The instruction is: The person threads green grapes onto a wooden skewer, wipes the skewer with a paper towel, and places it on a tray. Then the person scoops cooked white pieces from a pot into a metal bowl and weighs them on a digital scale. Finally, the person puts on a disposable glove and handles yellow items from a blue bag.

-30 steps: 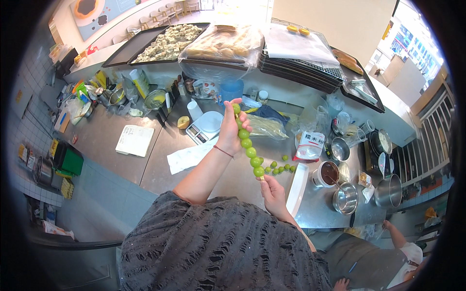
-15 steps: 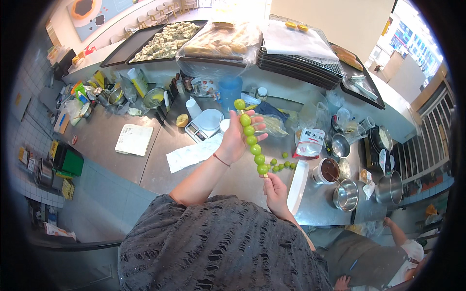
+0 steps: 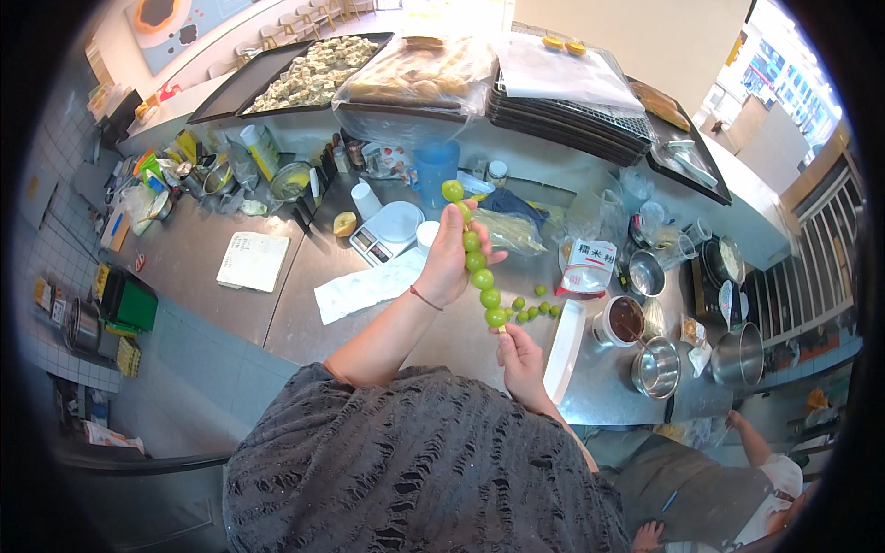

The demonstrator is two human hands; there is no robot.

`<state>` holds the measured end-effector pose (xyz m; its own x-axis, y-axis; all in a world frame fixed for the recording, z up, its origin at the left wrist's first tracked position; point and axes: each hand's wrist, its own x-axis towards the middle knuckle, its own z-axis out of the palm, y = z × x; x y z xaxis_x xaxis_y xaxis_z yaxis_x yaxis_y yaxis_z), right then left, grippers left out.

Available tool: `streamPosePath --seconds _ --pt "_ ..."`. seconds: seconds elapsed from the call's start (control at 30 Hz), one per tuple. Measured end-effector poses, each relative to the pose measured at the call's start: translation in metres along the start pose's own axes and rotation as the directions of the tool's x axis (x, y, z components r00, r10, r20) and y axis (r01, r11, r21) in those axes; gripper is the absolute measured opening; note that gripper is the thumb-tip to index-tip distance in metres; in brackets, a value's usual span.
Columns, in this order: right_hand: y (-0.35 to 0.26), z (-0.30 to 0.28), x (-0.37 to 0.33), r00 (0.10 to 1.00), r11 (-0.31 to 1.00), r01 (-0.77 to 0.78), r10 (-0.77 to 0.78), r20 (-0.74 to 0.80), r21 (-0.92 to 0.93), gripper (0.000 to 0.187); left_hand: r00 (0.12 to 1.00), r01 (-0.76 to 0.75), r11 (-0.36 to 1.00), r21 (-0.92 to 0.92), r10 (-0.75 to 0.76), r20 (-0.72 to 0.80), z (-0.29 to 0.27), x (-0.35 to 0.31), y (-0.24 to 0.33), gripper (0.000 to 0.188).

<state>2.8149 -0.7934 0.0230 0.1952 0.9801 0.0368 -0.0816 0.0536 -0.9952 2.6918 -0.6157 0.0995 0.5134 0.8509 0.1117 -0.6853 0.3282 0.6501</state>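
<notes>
A skewer of several round green grapes [image 3: 477,262] slants upward over the counter, its top grape tipped away from me. My left hand [image 3: 447,261] has its thumb and fingers closed around the upper grapes, with the fingertips showing on the far right side. Below it, my right hand [image 3: 523,362] pinches the bare lower end of the stick. Several loose green grapes [image 3: 522,315] lie on the counter just beyond the right hand. Beside that hand stands a long narrow white tray [image 3: 564,350].
A white cloth [image 3: 369,293], a kitchen scale [image 3: 387,234] and an open notebook [image 3: 253,261] lie to the left. On the right are a tub of brown sauce [image 3: 619,321], a metal bowl [image 3: 656,369] and a white-and-red bag [image 3: 587,267]. Another person [image 3: 691,488] is at lower right.
My left thumb and fingers have closed onto the upper grapes, where the fingers were spread behind them before. My right hand stays at the stick's lower end.
</notes>
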Motion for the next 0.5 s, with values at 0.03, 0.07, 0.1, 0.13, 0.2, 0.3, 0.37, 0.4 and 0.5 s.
streamPosePath --seconds 0.03,0.07,0.1,0.13,0.2,0.3,0.37,0.4,0.5 --pt "0.000 -0.001 0.000 1.000 1.000 -0.003 0.003 -0.016 0.015 0.022 1.000 0.010 0.998 -0.068 -0.010 0.004 0.002 -0.001 -0.002 0.048" --pt "0.000 -0.001 0.000 1.000 1.000 0.006 -0.005 -0.017 0.017 0.022 0.999 0.040 0.996 -0.076 -0.041 -0.016 0.002 -0.004 -0.004 0.048" --pt "0.000 -0.002 0.001 1.000 1.000 0.011 -0.011 -0.019 0.019 0.022 0.996 0.079 0.993 -0.089 -0.083 -0.044 0.002 -0.007 -0.007 0.048" --pt "0.000 -0.003 0.001 1.000 1.000 0.019 -0.019 -0.018 0.020 0.022 0.996 0.085 0.988 -0.128 -0.088 -0.016 0.000 -0.009 -0.011 0.048" --pt "0.001 -0.004 0.002 1.000 0.999 0.000 0.000 0.005 0.034 0.023 0.993 0.116 0.993 0.033 -0.116 -0.015 -0.006 -0.013 -0.019 0.047" --pt "0.001 -0.003 0.003 1.000 0.999 -0.015 0.014 0.023 0.048 0.023 0.993 0.091 0.993 0.078 -0.096 0.068 -0.017 -0.012 -0.023 0.046" --pt "0.001 -0.001 0.003 0.999 0.999 -0.016 0.014 0.031 0.052 0.023 0.993 0.081 0.993 0.081 -0.088 0.084 -0.020 -0.010 -0.022 0.046" --pt "0.001 0.000 0.003 0.999 0.998 -0.013 0.011 0.035 0.055 0.023 0.993 0.083 0.992 0.098 -0.091 0.073 -0.020 -0.009 -0.021 0.046" --pt "0.001 0.000 0.003 1.000 0.997 -0.007 0.007 0.005 0.078 0.023 0.992 0.121 0.992 0.037 -0.121 0.016 -0.013 -0.011 -0.020 0.049"
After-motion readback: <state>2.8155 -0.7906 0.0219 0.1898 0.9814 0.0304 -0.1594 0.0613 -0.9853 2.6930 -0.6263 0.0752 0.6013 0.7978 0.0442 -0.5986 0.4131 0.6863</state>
